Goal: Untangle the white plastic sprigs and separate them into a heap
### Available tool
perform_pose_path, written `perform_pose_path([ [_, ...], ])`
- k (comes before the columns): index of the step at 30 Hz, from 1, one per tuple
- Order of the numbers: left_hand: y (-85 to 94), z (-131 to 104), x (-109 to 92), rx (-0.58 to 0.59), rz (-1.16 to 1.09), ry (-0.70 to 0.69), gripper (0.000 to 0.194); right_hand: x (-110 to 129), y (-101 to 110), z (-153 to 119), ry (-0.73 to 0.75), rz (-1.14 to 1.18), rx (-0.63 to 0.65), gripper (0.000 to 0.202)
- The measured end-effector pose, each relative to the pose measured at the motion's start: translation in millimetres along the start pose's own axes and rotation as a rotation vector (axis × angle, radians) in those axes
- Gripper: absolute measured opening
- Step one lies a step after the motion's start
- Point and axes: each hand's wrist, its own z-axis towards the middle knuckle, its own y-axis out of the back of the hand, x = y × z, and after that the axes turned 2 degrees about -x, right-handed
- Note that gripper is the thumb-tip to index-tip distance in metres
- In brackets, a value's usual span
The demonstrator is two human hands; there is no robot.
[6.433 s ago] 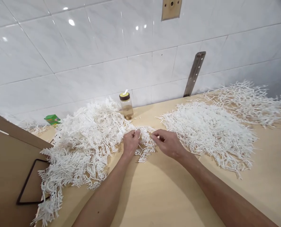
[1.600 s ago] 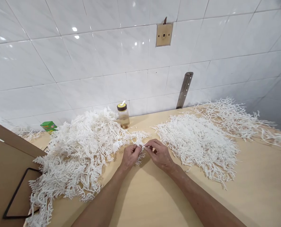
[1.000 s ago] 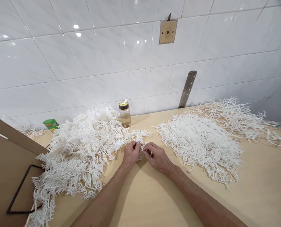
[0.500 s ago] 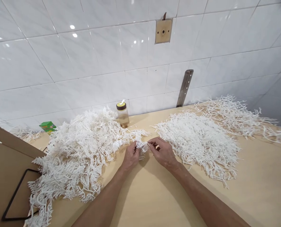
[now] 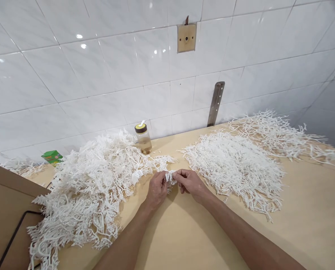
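Between my hands is a small bunch of white branched strands [image 5: 169,176]. My left hand [image 5: 157,187] is closed around its left side. The thumb and fingers of my right hand [image 5: 190,183] pinch its right edge. A large tangled white pile [image 5: 91,183] lies to the left, and a thin trail of strands runs from it to just behind my hands. On the right sits a flatter pile of white strands [image 5: 237,165], close to my right hand but apart from it.
A jar with a yellow and dark lid [image 5: 144,139] stands near the tiled wall. Looser strands [image 5: 280,137] lie at the back right. A green carton [image 5: 52,157] and a brown board [image 5: 9,210] are at the left. A metal bracket [image 5: 216,104] is upright at the wall.
My right hand has closed in on my left, its fingertips now further over the bunch. The view has shifted slightly. Both piles look the same.
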Motion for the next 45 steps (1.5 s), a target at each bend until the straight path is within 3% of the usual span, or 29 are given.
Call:
perform_pose_path([
  [4, -2.1, 0, -2, -0.002, 0.032, 0.015, 0.016, -1, 0, 1, 0.038, -0.09, -0.044, 0.028],
  [9, -1.8, -1, -6, -0.057, 0.074, 0.088, 0.021, -1, -6, -1, 0.306, -0.393, -0.195, 0.019],
  [14, 0.4, 0, -8, -0.059, 0.065, 0.017, 0.021, -5, -9, 1, 0.46, -0.579, -0.262, 0.017],
  [17, 1.1, 0, -8, -0.052, 0.053, -0.046, 0.019, -8, -1, 8, 0.41, -0.673, -0.343, 0.016],
  [20, 1.0, 0, -7, -0.054, 0.012, -0.052, 0.02, -8, 13, 14, 0.248, -0.628, -0.434, 0.013],
  [25, 0.2, 0, -6, -0.066, -0.123, 0.071, 0.025, -2, 25, 13, 0.12, -0.235, -0.324, 0.013],
  [29, 0.7, 1, -6, -0.087, -0.216, 0.176, 0.03, 3, 26, 11, 0.142, -0.185, -0.307, 0.015],
  [32, 1.2, 1, -7, -0.071, -0.258, 0.2, 0.031, 8, 38, 11, 0.252, -0.398, -0.483, 0.012],
  [35, 1.9, 1, -9, -0.06, -0.264, 0.203, 0.031, 14, 55, 12, 0.498, -0.665, -0.759, 0.017],
  [37, 2.5, 2, -10, -0.052, -0.258, 0.199, 0.031, 18, 60, 11, 0.604, -0.713, -0.83, 0.021],
  [39, 2.8, 2, -10, -0.051, -0.243, 0.186, 0.031, 20, 55, 8, 0.563, -0.632, -0.729, 0.02],
  [43, 1.6, 1, -9, -0.056, -0.168, 0.127, 0.024, 18, 25, 0, 0.201, -0.373, -0.27, 0.022],
  [45, 0.3, 0, -8, -0.043, -0.113, 0.094, 0.02, 15, 11, -3, 0.121, -0.291, -0.141, 0.025],
])
